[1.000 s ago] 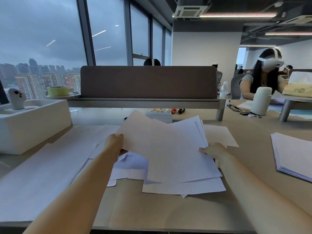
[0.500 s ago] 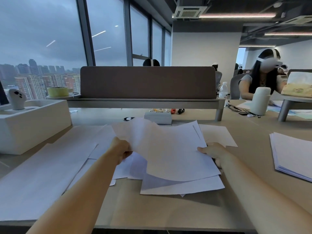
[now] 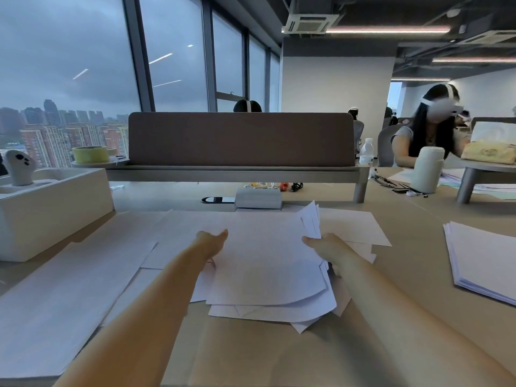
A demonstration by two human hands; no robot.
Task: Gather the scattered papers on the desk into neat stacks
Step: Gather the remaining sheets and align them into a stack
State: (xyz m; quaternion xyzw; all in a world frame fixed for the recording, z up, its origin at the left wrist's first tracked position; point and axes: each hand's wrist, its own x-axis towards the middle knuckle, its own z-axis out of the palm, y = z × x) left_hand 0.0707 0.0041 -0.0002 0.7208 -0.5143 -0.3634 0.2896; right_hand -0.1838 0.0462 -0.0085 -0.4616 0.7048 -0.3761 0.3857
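Right now my left hand (image 3: 210, 241) reaches forward with the forearm stretched out low over the surface (image 3: 251, 353), the thumb pointing ahead and lying along the left edge of the top sheet; the fingers are hidden under the paper, so I cannot tell how tightly they close. My right hand (image 3: 325, 245) pinches the right edge of the loose pile of papers (image 3: 268, 263), thumb on top and fingers tucked beneath, the far corners of several sheets fanning upward just past it. That pile sits in the middle of the surface, between both hands, its sheets skewed against one another, with its long axis running away from me and tilted slightly to the right. More sheets (image 3: 69, 289) lie flat to the left, partly overlapped by my left forearm. A neat stack (image 3: 485, 258) rests well apart on the right. Just beyond the pile stands a small grey box (image 3: 258, 198), and behind it a brown divider panel (image 3: 240, 139). A white tray (image 3: 53, 208) holding a controller (image 3: 19, 167) sits at far left.
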